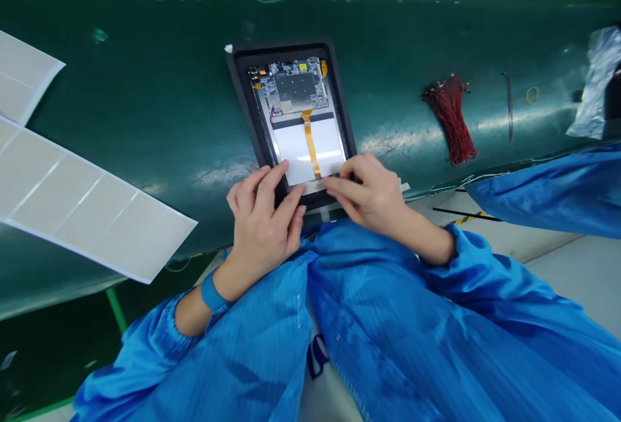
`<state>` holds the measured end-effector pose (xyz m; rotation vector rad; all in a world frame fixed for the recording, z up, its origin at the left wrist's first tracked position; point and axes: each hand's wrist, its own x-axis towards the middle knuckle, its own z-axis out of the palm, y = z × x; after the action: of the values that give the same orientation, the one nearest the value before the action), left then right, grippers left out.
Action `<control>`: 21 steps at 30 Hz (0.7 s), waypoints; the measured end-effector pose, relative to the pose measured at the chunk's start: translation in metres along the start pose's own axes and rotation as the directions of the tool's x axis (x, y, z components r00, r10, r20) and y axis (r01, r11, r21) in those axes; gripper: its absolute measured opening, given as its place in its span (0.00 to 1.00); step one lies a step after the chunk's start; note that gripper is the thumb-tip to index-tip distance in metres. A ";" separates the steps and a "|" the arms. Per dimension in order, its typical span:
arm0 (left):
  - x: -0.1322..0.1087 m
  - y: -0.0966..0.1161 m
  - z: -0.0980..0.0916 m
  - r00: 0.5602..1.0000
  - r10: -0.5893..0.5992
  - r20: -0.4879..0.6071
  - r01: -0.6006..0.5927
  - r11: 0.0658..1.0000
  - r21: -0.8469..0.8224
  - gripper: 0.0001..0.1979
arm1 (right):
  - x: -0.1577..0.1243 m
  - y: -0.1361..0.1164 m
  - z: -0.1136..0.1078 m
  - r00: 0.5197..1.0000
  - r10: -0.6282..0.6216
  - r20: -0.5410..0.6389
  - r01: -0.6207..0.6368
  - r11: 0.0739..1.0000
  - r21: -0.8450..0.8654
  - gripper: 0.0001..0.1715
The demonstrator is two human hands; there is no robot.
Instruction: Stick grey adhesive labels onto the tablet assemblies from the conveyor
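Note:
An opened tablet (284, 150) lies in a black foam tray (248, 114). Its green circuit board (295, 85) faces up at the far end, and an orange ribbon cable (311, 144) runs toward me over the silvery panel. Across the near end lies a pale strip (313, 186). My left hand (264, 215) rests at the near left corner, fingers apart, fingertips touching the panel and the strip's left end. At the strip's right end, my right hand (371, 192) has thumb and fingers pinched together; what is between the fingertips is hidden.
Sheets of pale labels (87, 189) lie at left, overhanging the green table (184, 85). To the right are a bundle of dark red wires (452, 121), a single wire (509, 105), a yellow rubber band (532, 95) and a silvery bag (594, 85). A blue sleeve (553, 186) reaches in at right.

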<state>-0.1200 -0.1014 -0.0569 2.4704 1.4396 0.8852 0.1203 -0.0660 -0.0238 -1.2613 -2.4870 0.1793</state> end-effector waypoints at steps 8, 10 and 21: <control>-0.010 -0.012 -0.003 0.995 0.081 0.058 -0.082 0.996 0.022 0.27 | -0.025 0.033 0.005 0.993 -0.121 0.010 0.120 0.990 0.075 0.18; -0.010 -0.014 -0.006 0.987 0.121 0.105 -0.125 0.992 0.035 0.30 | -0.028 0.037 0.007 0.982 -0.184 0.043 0.180 0.980 0.084 0.19; 0.073 -0.049 -0.046 0.992 -0.125 0.024 0.121 0.983 0.137 0.08 | -0.020 0.044 0.024 0.943 -0.286 -0.170 0.303 0.949 0.084 0.13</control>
<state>-0.1553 -0.0220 -0.0087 2.4438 1.6722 0.7429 0.1556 -0.0550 -0.0628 -0.8125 -2.4559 0.1337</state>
